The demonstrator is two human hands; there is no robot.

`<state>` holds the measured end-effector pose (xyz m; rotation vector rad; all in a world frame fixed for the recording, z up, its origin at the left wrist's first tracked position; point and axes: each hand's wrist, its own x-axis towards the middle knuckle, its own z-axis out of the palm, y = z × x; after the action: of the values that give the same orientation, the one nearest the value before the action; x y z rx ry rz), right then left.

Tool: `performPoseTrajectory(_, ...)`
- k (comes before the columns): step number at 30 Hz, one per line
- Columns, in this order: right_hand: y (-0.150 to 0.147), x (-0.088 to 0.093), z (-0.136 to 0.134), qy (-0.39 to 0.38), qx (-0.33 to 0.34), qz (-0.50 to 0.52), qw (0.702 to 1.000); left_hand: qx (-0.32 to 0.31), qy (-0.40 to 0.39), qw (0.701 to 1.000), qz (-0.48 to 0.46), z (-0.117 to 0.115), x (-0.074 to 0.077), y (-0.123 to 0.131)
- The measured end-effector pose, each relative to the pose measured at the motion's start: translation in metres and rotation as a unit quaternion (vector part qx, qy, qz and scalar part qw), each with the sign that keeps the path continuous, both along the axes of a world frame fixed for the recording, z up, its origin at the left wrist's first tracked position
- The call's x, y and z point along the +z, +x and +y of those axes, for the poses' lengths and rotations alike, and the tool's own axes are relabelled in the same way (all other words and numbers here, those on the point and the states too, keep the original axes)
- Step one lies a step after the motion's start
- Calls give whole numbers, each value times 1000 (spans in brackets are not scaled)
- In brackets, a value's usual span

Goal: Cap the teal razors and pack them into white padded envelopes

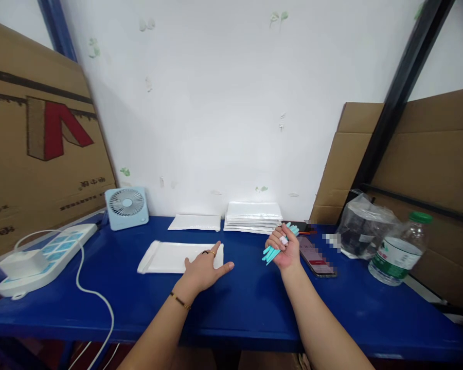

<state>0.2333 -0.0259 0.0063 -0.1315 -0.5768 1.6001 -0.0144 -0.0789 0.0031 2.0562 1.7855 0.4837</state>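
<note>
My left hand (202,267) lies over the right part of a flat white mailer (162,257), fingers spread and thumb stretched out to the right. My right hand (287,246) is closed in a fist around a bundle of thin turquoise sticks (270,254), whose ends poke out on both sides. What kind of sticks they are, I cannot make out. Something small and pale (283,240) shows at the fingers of that fist. Behind the hands, near the wall, are a single white mailer (195,222) and a stack of white mailers (252,217).
On the left stand a light blue fan (127,205) and a white power strip (61,252) with a cable (96,293). A phone (318,259), a clear plastic bag (364,226) and a green-capped bottle (399,252) are on the right. Cardboard (19,169) flanks the blue table (239,308).
</note>
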Motion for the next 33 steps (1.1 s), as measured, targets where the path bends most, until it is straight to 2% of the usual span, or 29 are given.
performPoseTrajectory(4, 3, 1, -2, 4, 11, 28, 1000, -72, 6, 993, -95, -39, -5, -12)
performPoseTrajectory(7, 3, 2, -2, 0, -1, 20, 1000, -91, -26, 991, -97, -50, -10, -29)
performPoseTrajectory(10, 1, 3, -3, -9, -17, -2, 1000, -56, 24, 998, -28, -46, -10, -38)
performPoseTrajectory(12, 0, 2, -2, -12, -18, -5, 1000, -15, 85, 996, 26, -39, -9, -34)
performPoseTrajectory(13, 0, 2, -2, -13, -20, -6, 1000, 7, 87, 995, 52, -35, -8, -30)
performPoseTrajectory(15, -2, 0, 0, -15, -32, -17, 999, 38, 40, 994, 94, -27, -9, -21)
performPoseTrajectory(17, -4, -2, 2, -16, -56, -43, 997, 43, -4, 993, 110, -19, -9, -11)
performPoseTrajectory(21, -9, -7, 11, -39, -115, -89, 989, -7, 25, 994, 109, -7, -4, 4)
performPoseTrajectory(25, -9, -13, 20, -94, -160, -109, 977, -61, 77, 989, 111, 0, 4, 18)
performPoseTrajectory(30, -8, -14, 22, -118, -167, -120, 971, -144, 150, 976, 62, 3, 10, 29)
performPoseTrajectory(33, -6, -11, 20, -109, -171, -109, 973, -176, 161, 971, 30, 5, 14, 29)
